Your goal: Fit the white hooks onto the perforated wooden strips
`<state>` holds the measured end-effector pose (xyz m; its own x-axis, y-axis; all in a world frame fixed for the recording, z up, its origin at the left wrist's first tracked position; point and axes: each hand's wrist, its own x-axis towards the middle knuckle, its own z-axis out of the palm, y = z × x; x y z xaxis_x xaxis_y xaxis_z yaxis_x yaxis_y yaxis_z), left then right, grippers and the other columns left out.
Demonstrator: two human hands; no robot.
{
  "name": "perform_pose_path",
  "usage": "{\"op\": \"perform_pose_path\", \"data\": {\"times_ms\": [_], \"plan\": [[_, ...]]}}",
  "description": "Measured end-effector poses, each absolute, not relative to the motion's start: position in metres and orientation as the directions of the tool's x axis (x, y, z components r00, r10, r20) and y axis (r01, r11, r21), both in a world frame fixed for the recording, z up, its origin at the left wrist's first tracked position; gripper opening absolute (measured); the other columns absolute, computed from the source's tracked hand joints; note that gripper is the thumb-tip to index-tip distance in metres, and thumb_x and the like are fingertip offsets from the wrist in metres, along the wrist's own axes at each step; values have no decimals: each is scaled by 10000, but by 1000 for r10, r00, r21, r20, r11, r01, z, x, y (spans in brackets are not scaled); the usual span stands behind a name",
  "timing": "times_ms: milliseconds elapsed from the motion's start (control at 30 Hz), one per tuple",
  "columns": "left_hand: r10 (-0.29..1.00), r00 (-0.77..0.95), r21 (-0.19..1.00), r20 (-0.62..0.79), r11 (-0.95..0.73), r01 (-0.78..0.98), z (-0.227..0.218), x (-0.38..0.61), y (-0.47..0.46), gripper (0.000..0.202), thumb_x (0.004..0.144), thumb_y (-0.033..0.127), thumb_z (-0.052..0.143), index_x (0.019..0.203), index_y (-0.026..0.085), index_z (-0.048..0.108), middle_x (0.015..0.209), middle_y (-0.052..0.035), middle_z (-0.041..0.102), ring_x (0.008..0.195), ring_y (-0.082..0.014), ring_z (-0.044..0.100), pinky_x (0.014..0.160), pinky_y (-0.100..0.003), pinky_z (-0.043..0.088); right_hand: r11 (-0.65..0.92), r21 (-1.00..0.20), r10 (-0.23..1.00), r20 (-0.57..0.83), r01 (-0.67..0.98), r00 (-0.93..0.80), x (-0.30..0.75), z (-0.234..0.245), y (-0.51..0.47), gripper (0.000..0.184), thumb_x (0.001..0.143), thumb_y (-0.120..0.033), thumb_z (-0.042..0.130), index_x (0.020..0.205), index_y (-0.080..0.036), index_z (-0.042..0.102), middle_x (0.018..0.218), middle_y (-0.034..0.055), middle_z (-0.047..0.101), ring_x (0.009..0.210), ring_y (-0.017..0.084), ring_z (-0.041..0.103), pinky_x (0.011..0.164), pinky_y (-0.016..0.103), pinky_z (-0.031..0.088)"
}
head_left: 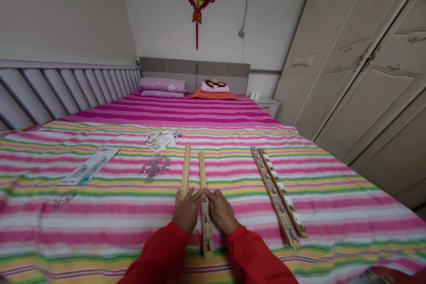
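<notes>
A narrow wooden strip (207, 226) with rows of holes lies lengthwise on the striped bedspread, between my hands. Several small shiny metal pieces sit along its near half, while its far end is bare. My left hand (188, 211) and my right hand (222, 212) meet over the middle of this strip, thumbs and fingertips pinched together there. Whatever is between the fingertips is too small to make out. A second perforated wooden strip (186, 171), with no metal pieces showing on it, lies to the left, its near end partly hidden behind my left hand.
To the right lie two more strips, one with metal pieces (274, 195) and one with white round pieces (289, 201). On the left are a blister package (89, 166), clear plastic scraps (155, 166), a pile of small packets (163, 140) and a thin wire-like tangle (65, 197).
</notes>
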<state>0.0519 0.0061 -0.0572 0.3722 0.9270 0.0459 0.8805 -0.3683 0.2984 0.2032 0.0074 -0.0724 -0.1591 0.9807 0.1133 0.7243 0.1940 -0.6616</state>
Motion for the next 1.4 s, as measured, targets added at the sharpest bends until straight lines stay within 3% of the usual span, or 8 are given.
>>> {"op": "perform_pose_path", "data": {"times_ms": [300, 500, 633, 767, 933, 1067, 1200, 1400], "plan": [[936, 352, 310, 1, -335, 890, -57, 52, 5, 657, 797, 1, 316, 1310, 384, 466, 1416, 30, 448, 1356, -265, 315, 1062, -667, 45, 338, -749, 941, 287, 570, -182, 209, -89, -8, 605, 743, 17, 382, 1257, -261, 540, 823, 11, 410, 757, 156, 478, 682, 232, 400], [934, 356, 291, 7, -343, 893, -61, 52, 5, 660, 797, -13, 286, 1317, 349, 469, 1425, 10, 439, 1355, -267, 316, 1066, -657, 51, 452, -742, 891, 407, 495, -204, 209, -78, -25, 380, 843, -45, 374, 1050, -221, 640, 794, 14, 436, 745, 165, 448, 665, 250, 379], [935, 356, 298, -4, -339, 893, -60, 51, 5, 666, 788, -10, 292, 1319, 351, 466, 1432, 21, 427, 1361, -270, 302, 1071, -648, 51, 481, -735, 875, 437, 477, -209, 211, -83, -21, 342, 849, -64, 381, 947, -208, 675, 801, 21, 459, 744, 162, 461, 673, 256, 387], [938, 346, 315, -6, -326, 891, -58, 51, 5, 677, 772, -9, 302, 1319, 353, 466, 1435, 22, 422, 1362, -264, 302, 1072, -642, 61, 425, -825, 905, 396, 373, -155, 217, -98, -8, 380, 784, -67, 411, 970, -223, 703, 792, 24, 508, 785, 171, 510, 728, 275, 427], [946, 325, 369, 15, -307, 877, -61, 46, 8, 707, 741, -14, 319, 1321, 366, 457, 1418, 30, 449, 1382, -227, 263, 1078, -612, 69, 203, -960, 972, 221, 191, 79, 221, -106, 5, 377, 751, -184, 454, 1050, -202, 684, 811, 34, 604, 805, 196, 569, 824, 343, 462], [970, 226, 416, 86, -241, 877, -61, 49, 9, 660, 780, 10, 306, 1362, 303, 410, 1393, -21, 487, 1382, -204, 264, 1093, -564, 70, 162, -964, 977, 187, 209, 106, 220, -103, 8, 322, 703, -198, 494, 925, -197, 728, 834, 54, 642, 847, 214, 596, 845, 351, 464], [985, 168, 421, 42, -170, 891, -56, 60, 11, 654, 789, 20, 309, 1412, 220, 327, 1353, -86, 528, 1372, -200, 289, 1099, -532, 75, 117, -979, 982, 139, 166, 125, 220, -103, 10, 306, 665, -195, 509, 860, -199, 745, 833, 57, 682, 853, 225, 616, 836, 359, 471], [985, 171, 470, -3, -150, 870, -60, 64, 17, 661, 783, 39, 312, 1426, 192, 284, 1401, -99, 470, 1380, -197, 273, 1107, -532, 70, 87, -995, 985, 93, 49, 145, 220, -109, 15, 281, 634, -213, 516, 790, -186, 748, 798, 57, 696, 812, 239, 618, 779, 371, 474]]}}
